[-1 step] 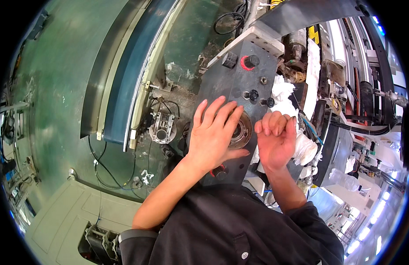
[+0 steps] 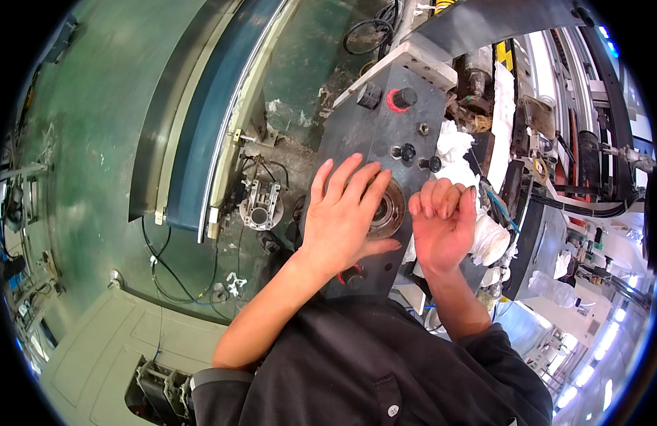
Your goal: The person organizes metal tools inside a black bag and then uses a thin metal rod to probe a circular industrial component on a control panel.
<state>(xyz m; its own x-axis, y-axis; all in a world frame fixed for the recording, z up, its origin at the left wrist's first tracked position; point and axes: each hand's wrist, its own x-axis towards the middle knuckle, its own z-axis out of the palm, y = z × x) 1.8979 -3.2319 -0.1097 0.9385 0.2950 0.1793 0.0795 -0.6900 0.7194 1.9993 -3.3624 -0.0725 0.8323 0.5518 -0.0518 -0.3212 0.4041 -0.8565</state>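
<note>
My left hand is over a dark metal plate, palm down with the fingers spread. It holds nothing that I can see and partly covers a round metal ring fitting in the plate. On the ring's right side is my right hand, palm turned up, its fingers curled in and the thumb beside them. Nothing shows in that palm. Black knobs stand on the plate beyond the hands, one of them a knob with a red collar. Another red-ringed knob sits below my left hand.
A blue conveyor belt runs along the left above a green floor. Crumpled white cloth lies against the plate's right side. Machine rails and black cables fill the right. A pale cabinet stands at lower left.
</note>
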